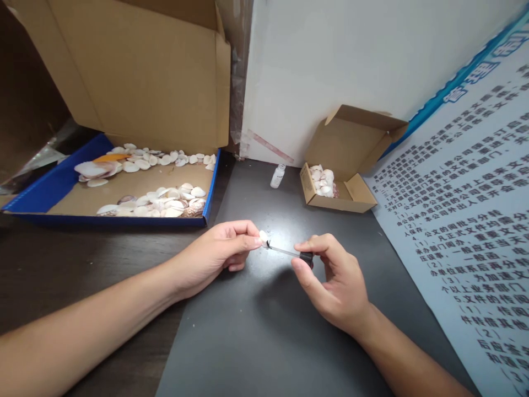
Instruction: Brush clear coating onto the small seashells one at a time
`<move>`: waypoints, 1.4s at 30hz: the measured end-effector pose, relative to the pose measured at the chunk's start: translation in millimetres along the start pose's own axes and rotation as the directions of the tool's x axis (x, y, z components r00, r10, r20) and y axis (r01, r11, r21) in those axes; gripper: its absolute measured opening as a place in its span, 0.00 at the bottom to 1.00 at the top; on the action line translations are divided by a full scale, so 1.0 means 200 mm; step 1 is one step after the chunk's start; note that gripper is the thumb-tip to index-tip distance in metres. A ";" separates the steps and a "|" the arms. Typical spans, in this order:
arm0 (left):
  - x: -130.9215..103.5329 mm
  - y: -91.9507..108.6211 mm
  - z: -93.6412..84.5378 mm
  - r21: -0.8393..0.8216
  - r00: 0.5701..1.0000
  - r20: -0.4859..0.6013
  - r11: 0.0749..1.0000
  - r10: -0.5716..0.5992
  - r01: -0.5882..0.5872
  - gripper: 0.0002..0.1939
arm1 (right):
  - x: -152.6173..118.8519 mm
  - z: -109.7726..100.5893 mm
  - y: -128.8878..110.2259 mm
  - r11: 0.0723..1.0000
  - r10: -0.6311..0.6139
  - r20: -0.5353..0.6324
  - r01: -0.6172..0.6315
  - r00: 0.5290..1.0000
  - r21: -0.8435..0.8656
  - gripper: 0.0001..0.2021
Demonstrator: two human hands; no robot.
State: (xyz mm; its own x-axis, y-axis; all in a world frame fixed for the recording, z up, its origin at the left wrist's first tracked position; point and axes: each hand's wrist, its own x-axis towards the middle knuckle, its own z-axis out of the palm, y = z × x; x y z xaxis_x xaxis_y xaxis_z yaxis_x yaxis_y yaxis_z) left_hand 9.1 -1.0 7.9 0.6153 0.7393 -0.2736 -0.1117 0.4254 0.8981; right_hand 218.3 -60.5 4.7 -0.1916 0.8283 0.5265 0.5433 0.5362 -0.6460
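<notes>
Between the thumb and forefinger of my left hand (225, 245) is a small white seashell (263, 236), mostly covered by the fingertips. My right hand (336, 278) is closed on the black cap of a glue brush (305, 258), whose thin clear stem points left. The dark bristle tip is at the edge of the shell and appears to touch it. Beyond both hands, a small uncapped glass bottle (278, 176) with a white label stands on the dark grey mat (231, 342).
At the left, an open blue-edged cardboard box (82, 201) holds many seashells in rows and an orange piece. A smaller open cardboard box (341, 204) with white shells sits at the back right. A printed poster (467, 220) leans along the right side; a white board (330, 60) stands behind.
</notes>
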 end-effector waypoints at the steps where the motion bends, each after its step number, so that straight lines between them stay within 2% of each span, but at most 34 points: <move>1: 0.00 0.00 0.00 -0.001 1.000 0.001 1.000 -0.001 0.001 0.13 | 0.00 0.00 0.00 1.000 -0.002 -0.003 0.002 1.000 -0.002 0.07; 8: 0.00 -0.01 0.00 -0.010 1.000 0.008 1.000 -0.002 0.002 0.12 | -0.01 0.01 0.01 1.000 -0.022 -0.005 0.022 1.000 0.022 0.09; 13: 0.00 -0.01 0.00 -0.016 1.000 0.011 1.000 -0.012 0.012 0.12 | -0.03 0.00 0.02 0.996 -0.043 -0.073 0.048 0.996 0.072 0.10; 20: 0.00 -0.01 0.00 -0.146 0.999 0.020 0.988 -0.045 0.047 0.13 | 0.00 0.00 -0.01 0.999 -0.040 0.002 0.040 0.999 0.023 0.09; 24: 0.00 0.00 0.00 -0.151 1.000 -0.020 0.988 -0.022 0.019 0.12 | 0.00 0.00 -0.02 0.998 -0.039 -0.027 0.038 0.999 -0.044 0.08; 29: 0.00 0.00 0.01 -0.131 1.000 -0.026 0.991 -0.010 0.007 0.13 | 0.00 0.00 -0.03 0.996 -0.094 -0.040 0.094 0.995 0.002 0.10; 34: 0.00 0.00 0.01 -0.134 0.999 -0.038 0.991 0.004 -0.009 0.12 | 0.00 0.00 -0.04 0.995 -0.037 -0.036 0.033 0.999 -0.095 0.08; 39: 0.00 0.00 0.01 -0.129 1.000 -0.027 0.992 -0.012 0.009 0.12 | 0.00 0.00 -0.03 0.998 -0.047 -0.047 0.045 0.998 -0.044 0.08; 42: 0.00 0.00 0.00 -0.141 0.999 -0.019 0.990 -0.030 0.027 0.10 | 0.01 0.00 -0.02 0.994 -0.005 -0.049 0.000 0.999 -0.107 0.07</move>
State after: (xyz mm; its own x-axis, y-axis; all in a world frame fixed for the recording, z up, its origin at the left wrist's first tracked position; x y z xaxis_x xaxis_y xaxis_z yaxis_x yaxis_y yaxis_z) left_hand 9.5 -1.6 7.4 0.6031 0.7362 -0.3072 -0.2037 0.5145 0.8330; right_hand 215.6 -61.2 8.0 -0.1543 0.8165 0.5564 0.6275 0.5160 -0.5831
